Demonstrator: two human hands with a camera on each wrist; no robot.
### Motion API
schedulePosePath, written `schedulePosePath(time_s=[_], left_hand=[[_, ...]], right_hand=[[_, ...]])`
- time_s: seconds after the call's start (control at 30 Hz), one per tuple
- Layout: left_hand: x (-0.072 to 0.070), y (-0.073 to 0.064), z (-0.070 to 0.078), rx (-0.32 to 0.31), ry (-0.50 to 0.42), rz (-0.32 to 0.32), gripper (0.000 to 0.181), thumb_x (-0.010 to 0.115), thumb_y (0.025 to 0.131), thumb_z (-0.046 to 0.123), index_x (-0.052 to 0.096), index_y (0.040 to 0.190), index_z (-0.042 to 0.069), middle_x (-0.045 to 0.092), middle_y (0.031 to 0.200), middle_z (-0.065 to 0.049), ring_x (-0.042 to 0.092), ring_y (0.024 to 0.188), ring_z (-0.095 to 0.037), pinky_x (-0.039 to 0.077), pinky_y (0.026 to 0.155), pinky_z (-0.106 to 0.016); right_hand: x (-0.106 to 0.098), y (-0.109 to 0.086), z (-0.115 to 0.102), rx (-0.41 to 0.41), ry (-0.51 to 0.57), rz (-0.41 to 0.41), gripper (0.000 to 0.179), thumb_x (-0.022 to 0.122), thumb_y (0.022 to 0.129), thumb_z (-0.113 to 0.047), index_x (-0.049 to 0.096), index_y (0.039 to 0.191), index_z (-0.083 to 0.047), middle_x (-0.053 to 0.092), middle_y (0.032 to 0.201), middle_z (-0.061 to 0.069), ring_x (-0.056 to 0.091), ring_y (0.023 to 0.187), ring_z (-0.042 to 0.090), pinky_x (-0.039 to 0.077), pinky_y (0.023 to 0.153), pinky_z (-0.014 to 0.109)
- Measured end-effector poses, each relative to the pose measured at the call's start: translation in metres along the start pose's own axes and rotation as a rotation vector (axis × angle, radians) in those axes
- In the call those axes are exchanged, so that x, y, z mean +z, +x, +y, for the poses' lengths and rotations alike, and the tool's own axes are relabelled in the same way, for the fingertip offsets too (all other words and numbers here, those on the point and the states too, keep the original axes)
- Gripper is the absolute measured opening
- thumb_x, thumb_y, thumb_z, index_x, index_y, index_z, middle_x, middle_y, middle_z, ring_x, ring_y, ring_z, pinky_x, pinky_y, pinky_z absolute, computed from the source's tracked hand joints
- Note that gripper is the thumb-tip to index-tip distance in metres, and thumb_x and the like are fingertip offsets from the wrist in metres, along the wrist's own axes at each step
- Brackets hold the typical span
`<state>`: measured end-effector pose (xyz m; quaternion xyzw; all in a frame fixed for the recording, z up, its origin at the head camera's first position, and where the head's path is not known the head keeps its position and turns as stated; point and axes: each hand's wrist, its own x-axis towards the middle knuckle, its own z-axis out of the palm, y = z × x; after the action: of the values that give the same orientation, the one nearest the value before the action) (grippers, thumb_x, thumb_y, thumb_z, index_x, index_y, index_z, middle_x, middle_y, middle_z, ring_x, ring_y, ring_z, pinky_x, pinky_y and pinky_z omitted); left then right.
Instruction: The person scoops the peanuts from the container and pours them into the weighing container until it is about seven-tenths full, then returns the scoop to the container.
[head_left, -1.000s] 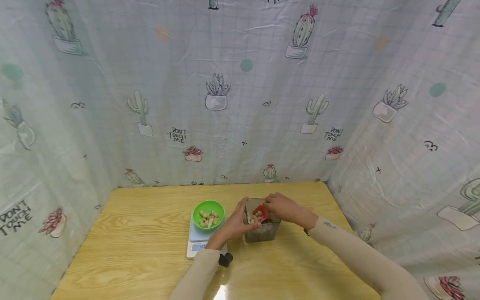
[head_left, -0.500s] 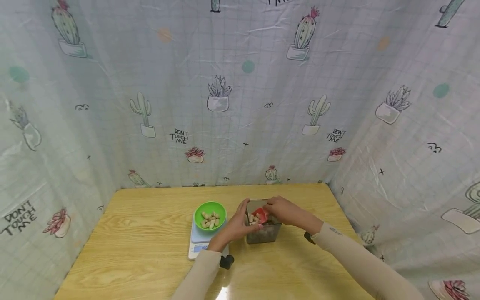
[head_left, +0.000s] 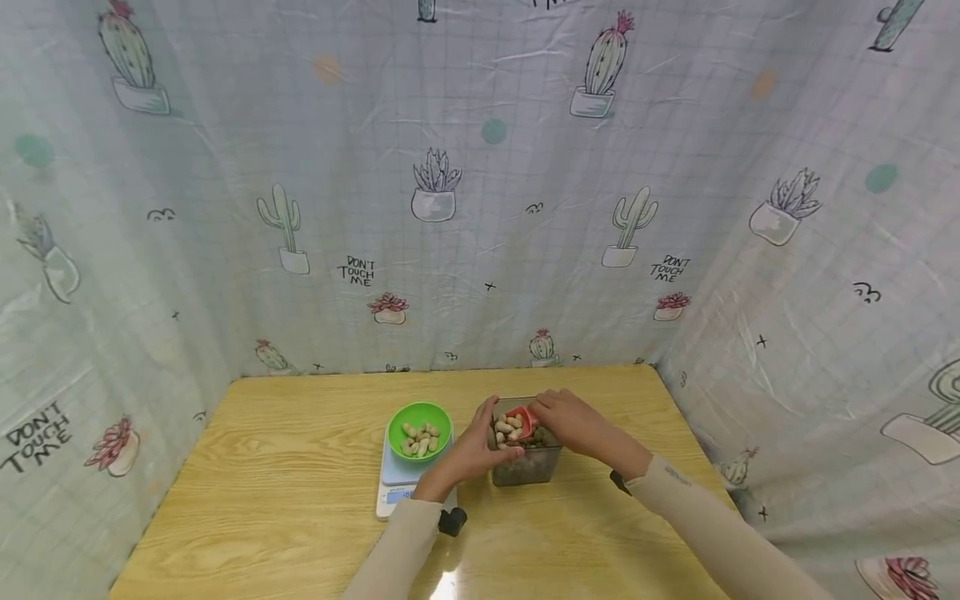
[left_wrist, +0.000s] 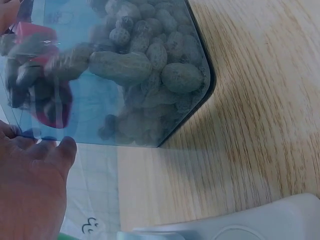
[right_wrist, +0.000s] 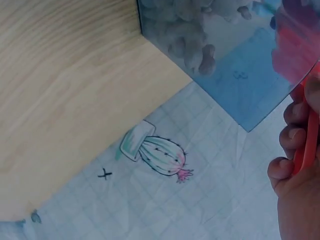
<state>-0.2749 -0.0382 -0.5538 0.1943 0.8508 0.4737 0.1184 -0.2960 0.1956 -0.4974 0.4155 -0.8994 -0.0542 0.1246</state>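
A clear grey plastic container [head_left: 517,475] stands on the table, part filled with unshelled peanuts [left_wrist: 182,77]. My left hand [head_left: 471,450] holds its left side, thumb along the front rim and fingers at the left wall; the left wrist view shows fingertips [left_wrist: 65,148] right at the rim. My right hand [head_left: 573,421] grips the red handle [right_wrist: 308,145] of a scoop, fingers curled round it. Inside the container's mouth, the red scoop [head_left: 527,421] carries several peanuts [head_left: 508,427]. Through the wall, its bowl [left_wrist: 62,112] shows above the peanut pile.
Left of the container, a green bowl [head_left: 397,417] with several peanuts sits on a white kitchen scale [head_left: 386,500], whose display is partly covered by the left arm. The wooden table [head_left: 300,467] meets a cactus-print curtain [head_left: 480,317] at the back and sides.
The red scoop has come up within the container and turned more level, now heaped with peanuts. My left hand stays on the container; the bowl and scale have not moved.
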Motion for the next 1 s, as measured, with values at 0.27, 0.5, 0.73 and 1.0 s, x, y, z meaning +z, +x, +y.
schedulePosePath(time_s=[0.27, 0.5, 0.73, 1.0], left_hand=[[0.000, 0.002, -0.002, 0.000, 0.026, 0.004, 0.108, 0.069, 0.081, 0.064, 0.000, 0.158, 0.034, 0.004, 0.167, -0.004, 0.034, 0.145, -0.036, 0.040, 0.108, -0.056], [0.001, 0.001, -0.002, 0.002, 0.022, 0.010, 0.108, 0.069, 0.081, 0.065, 0.002, 0.159, 0.031, 0.006, 0.167, -0.006, 0.036, 0.144, -0.037, 0.041, 0.106, -0.057], [0.002, 0.001, -0.001, -0.014, 0.021, 0.016, 0.109, 0.069, 0.080, 0.066, 0.001, 0.159, 0.033, 0.004, 0.167, -0.005, 0.031, 0.146, -0.037, 0.040, 0.108, -0.057], [0.002, 0.000, -0.001, -0.014, 0.008, 0.015, 0.112, 0.067, 0.080, 0.068, -0.003, 0.159, 0.031, 0.001, 0.167, -0.008, 0.028, 0.147, -0.039, 0.038, 0.108, -0.059]], right_hand=[[0.003, -0.011, -0.001, 0.096, 0.173, 0.049, 0.016, 0.064, 0.095, -0.017, 0.063, 0.112, -0.016, 0.065, 0.101, -0.001, 0.060, 0.091, 0.019, 0.049, 0.081, 0.040], [0.010, -0.018, 0.000, 0.151, 0.321, 0.083, 0.016, 0.057, 0.100, -0.015, 0.062, 0.115, -0.013, 0.065, 0.101, 0.002, 0.061, 0.093, 0.020, 0.051, 0.085, 0.041], [0.011, -0.024, 0.004, 0.186, 0.378, 0.140, 0.021, 0.051, 0.102, -0.021, 0.062, 0.116, -0.009, 0.064, 0.100, 0.001, 0.060, 0.091, 0.018, 0.050, 0.082, 0.040], [0.006, -0.028, 0.010, 0.196, 0.385, 0.203, 0.019, 0.055, 0.100, -0.015, 0.063, 0.115, -0.007, 0.065, 0.099, 0.004, 0.061, 0.091, 0.021, 0.051, 0.080, 0.041]])
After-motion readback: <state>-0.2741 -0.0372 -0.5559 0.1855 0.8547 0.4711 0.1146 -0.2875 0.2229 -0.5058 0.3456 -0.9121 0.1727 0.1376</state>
